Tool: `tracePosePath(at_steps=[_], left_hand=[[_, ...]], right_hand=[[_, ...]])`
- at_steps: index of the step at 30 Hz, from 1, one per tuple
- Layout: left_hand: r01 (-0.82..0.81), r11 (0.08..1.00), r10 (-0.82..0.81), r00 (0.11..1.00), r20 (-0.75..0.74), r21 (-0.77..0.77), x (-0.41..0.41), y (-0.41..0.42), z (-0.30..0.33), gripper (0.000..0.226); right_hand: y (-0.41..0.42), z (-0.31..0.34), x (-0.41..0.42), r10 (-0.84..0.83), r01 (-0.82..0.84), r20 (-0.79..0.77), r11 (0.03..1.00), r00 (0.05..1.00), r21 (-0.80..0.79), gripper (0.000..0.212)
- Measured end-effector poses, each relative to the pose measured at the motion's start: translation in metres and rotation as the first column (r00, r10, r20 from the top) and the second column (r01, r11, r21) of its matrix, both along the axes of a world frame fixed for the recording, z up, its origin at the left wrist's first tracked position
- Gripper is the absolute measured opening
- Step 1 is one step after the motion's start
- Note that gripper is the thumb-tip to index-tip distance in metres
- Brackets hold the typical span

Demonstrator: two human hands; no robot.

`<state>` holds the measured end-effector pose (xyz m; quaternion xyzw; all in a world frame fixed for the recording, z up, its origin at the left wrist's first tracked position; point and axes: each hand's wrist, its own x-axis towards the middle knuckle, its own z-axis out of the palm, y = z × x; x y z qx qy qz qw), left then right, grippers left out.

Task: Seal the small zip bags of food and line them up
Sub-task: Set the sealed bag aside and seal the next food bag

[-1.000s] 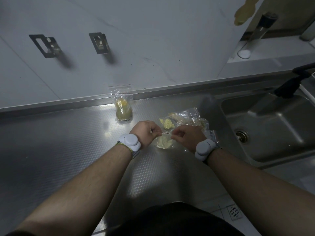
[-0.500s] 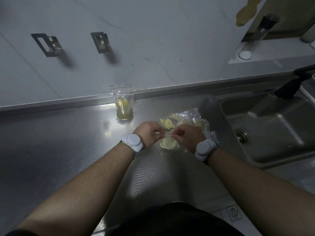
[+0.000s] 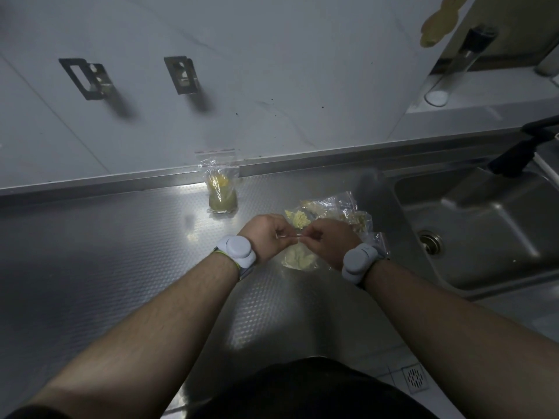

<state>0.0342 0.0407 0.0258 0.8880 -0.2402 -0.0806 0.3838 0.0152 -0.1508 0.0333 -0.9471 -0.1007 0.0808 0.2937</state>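
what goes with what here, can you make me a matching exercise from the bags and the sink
Things:
1. bag in both hands
2. lone bag
3. bag pile
4. sink

Places or states:
A. far right, set into the counter
B. leaning on the back wall
C. top edge pinched
D. lying just behind the hands

Pairs: 1-C, 2-B, 3-D, 4-A

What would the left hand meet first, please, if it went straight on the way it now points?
Most likely the right hand: the left hand points across at it, both pinching the bag top between them. Depth is hard to judge.
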Motion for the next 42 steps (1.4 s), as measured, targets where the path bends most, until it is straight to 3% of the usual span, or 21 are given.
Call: tracePosePath(at_steps=[10,16,26,42], left_hand=[[0.014,0.999,-0.013,0.999,0.040,-0.040,0.001,0.000,0.008,0.006],[-0.018,1.000,0.017,1.000,0.025,0.010,0.001,-0.002,0.004,0.009],[-0.110,0.991,0.113,0.993,-0.038,0.076,0.004,-0.003,-0.007,0.004],[-0.238,0.971,0.239,0.956,-0.167,0.028,0.006,0.010,-0.022,0.007]], right_hand=[[0.002,0.004,0.001,-0.002,0.001,0.020,0.999,1.000,0.037,0.018],[0.002,-0.002,-0.001,0.005,-0.007,0.045,0.999,0.999,0.033,0.009],[-0.002,-0.009,-0.005,-0.064,0.062,0.038,0.996,0.997,0.067,0.012],[-0.013,-0.011,-0.009,-0.094,0.095,-0.015,0.993,0.995,0.076,0.009]])
